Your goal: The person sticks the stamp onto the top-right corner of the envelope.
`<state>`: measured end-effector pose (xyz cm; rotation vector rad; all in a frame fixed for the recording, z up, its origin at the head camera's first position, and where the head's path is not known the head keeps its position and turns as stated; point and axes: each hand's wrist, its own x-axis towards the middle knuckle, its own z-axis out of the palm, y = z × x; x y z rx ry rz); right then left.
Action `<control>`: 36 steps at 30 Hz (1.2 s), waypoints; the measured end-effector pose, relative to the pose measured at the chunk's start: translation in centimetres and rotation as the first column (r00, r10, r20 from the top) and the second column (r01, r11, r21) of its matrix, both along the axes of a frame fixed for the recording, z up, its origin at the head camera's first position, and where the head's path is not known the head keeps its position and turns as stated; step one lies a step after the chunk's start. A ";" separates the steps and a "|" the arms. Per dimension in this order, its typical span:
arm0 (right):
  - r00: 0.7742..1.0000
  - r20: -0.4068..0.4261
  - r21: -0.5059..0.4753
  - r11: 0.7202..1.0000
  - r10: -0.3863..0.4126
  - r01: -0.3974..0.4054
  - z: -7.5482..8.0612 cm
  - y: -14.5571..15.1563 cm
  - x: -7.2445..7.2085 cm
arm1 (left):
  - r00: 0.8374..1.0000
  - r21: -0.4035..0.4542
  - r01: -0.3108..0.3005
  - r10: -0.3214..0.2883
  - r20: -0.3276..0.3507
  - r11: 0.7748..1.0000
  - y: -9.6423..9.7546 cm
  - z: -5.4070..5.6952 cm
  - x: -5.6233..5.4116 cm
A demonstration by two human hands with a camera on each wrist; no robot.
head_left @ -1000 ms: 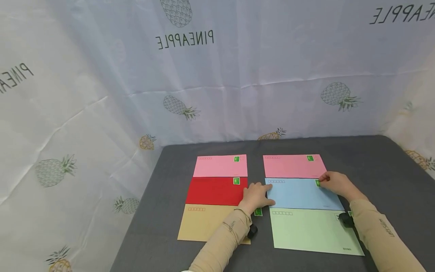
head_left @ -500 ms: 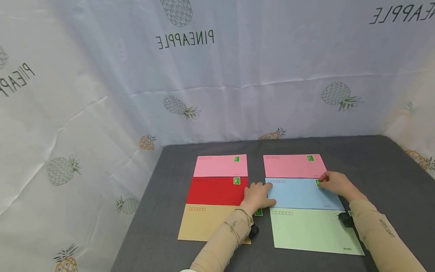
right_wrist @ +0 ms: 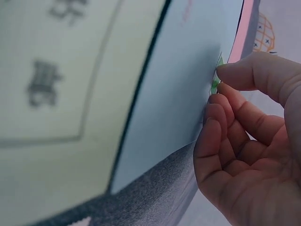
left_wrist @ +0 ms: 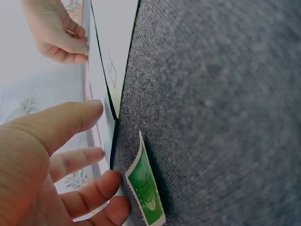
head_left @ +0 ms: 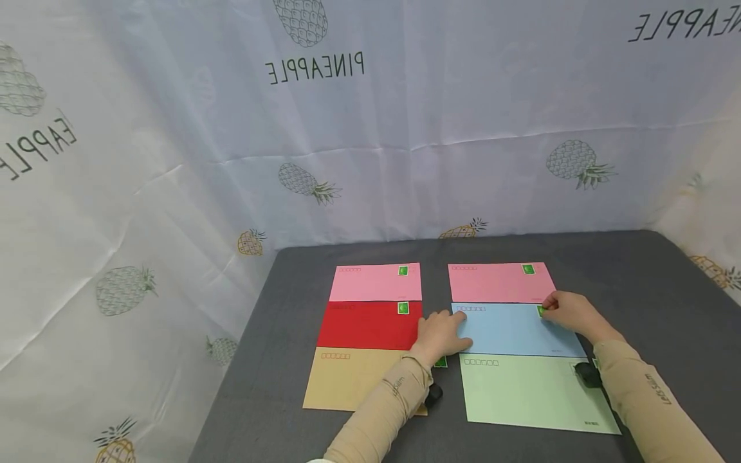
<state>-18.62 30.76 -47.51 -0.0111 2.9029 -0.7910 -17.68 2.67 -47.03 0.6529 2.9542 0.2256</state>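
My right hand (head_left: 573,313) pinches a small green stamp (head_left: 541,311) between thumb and index finger at the upper right corner of the blue envelope (head_left: 503,331). The right wrist view shows the stamp (right_wrist: 215,86) mostly hidden by the fingertips. At that envelope's left edge, my left hand (head_left: 437,335) rests with thumb and index finger spread, holding nothing. Under the left wrist, a loose green stamp (head_left: 441,362) with a curled corner lies on the dark cloth; the left wrist view shows this stamp (left_wrist: 146,193) close beside the fingers.
A pink envelope (head_left: 492,283) lies above the blue one and a pale green envelope (head_left: 532,392) below. The left column has stamped pink (head_left: 370,283) and red (head_left: 365,325) envelopes over a tan envelope (head_left: 341,382), partly covered by my left forearm. Pineapple-print curtain (head_left: 405,186) surrounds the table.
My left hand has shifted slightly to the right. The right hand keeps its pinch on the stamp with barely any movement. The curtain at the left has swayed, its prints moving right.
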 end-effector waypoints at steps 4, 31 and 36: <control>1.000 -0.011 0.006 1.000 -0.008 0.008 0.0 0.0 0.1 | 1.000 0.004 0.010 -0.010 -0.020 1.000 0.0 0.0 0.0; 0.984 -0.175 -0.036 0.999 0.031 -0.038 2.6 -2.4 0.5 | 0.989 0.084 0.054 -0.041 -0.145 0.995 -1.5 1.3 0.3; 0.976 -0.213 -0.038 0.998 0.049 -0.058 3.2 -3.2 0.6 | 0.985 0.101 0.063 -0.046 -0.165 0.993 -2.4 1.5 0.2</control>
